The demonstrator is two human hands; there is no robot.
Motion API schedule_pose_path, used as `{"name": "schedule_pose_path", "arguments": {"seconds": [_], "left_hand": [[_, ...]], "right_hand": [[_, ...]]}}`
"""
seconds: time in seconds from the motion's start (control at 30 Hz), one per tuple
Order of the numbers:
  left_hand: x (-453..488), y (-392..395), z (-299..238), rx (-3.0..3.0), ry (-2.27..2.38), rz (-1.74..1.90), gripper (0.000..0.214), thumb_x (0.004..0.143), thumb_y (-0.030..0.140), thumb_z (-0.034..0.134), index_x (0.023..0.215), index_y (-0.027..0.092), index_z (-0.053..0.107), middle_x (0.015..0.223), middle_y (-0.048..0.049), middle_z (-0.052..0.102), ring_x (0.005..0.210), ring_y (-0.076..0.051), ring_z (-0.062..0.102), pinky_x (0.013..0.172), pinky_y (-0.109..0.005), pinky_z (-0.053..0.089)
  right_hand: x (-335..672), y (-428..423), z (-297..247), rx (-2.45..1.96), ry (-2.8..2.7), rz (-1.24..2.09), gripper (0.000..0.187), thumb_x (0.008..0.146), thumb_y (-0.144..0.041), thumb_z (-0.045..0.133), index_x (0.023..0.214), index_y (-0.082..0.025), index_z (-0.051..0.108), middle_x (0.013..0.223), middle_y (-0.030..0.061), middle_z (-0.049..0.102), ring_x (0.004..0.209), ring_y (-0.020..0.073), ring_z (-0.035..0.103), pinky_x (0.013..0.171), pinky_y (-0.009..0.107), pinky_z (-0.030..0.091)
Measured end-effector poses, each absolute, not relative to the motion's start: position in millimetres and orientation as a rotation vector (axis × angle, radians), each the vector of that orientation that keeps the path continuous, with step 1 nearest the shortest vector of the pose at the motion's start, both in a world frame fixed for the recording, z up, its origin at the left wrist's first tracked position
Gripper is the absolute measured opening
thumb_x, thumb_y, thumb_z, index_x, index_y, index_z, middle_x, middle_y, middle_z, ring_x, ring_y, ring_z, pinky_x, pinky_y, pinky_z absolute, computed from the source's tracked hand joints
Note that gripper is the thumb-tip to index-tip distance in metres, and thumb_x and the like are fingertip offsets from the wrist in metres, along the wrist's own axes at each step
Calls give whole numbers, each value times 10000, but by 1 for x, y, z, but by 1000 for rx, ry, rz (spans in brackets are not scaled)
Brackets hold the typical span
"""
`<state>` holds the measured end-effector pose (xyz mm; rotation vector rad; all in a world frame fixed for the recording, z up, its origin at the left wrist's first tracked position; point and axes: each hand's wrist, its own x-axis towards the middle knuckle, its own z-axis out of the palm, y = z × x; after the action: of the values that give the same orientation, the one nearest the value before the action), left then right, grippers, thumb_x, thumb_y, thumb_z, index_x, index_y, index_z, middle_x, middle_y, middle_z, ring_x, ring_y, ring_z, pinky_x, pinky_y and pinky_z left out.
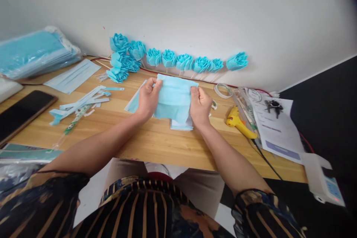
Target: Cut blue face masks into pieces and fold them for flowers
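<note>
A light blue pleated sheet of face mask fabric is stretched upright between my two hands above the desk. My left hand is closed on its left edge, thumb in front. On the opposite edge, my right hand pinches the fabric the same way. Below the sheet lies a small stack of pale blue pieces, partly hidden by it. Another blue mask piece lies on the desk behind my left hand and wrist.
Blue fabric flowers on sticks lean along the wall. Cut strips, a pen, a phone and packaged masks lie left. Rightward are a tape roll, yellow glue gun, papers and keys.
</note>
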<state>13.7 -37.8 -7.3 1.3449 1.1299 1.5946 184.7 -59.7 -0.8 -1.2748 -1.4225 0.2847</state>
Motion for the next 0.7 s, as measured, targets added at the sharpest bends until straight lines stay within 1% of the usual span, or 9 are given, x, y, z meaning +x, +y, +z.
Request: {"name": "schedule_pose_path", "arguments": {"seconds": [0.23,0.4,0.5,0.6,0.7], "left_hand": [[11,-35,-9,1340,1137,1624,294,981,396,598,770,201,533,707,26,494,698,-137,459,681,-257,385],[12,-41,-6,1355,1173,1596,270,964,384,582,772,203,527,699,34,469,672,-132,429,668,-259,371],[13,-43,-2,1374,1212,1568,288,947,420,591,764,208,524,693,32,468,670,-136,424,652,-258,368],[13,-45,-1,1393,1200,1546,327,945,477,584,764,210,527,691,29,461,665,-138,412,634,-258,364],[13,-45,-2,1410,1162,1524,379,962,499,560,726,211,493,664,33,408,638,-132,363,603,-263,333]], "right_hand": [[185,-57,-5,-1255,-1390,336,542,970,-651,456,644,-247,302,607,-65,264,587,111,292,575,278,277],[191,-56,-8,-1147,-1401,557,528,984,-637,460,658,-238,346,624,-55,302,598,119,303,578,280,286],[191,-57,-6,-1084,-1437,663,523,974,-621,500,647,-233,373,615,-51,329,597,120,325,574,274,294],[190,-59,-3,-1137,-1420,637,530,936,-634,550,639,-232,374,612,-56,299,599,116,304,567,267,284],[190,-60,-1,-1188,-1390,572,536,932,-663,522,650,-235,366,625,-56,280,609,117,286,572,268,283]]}}
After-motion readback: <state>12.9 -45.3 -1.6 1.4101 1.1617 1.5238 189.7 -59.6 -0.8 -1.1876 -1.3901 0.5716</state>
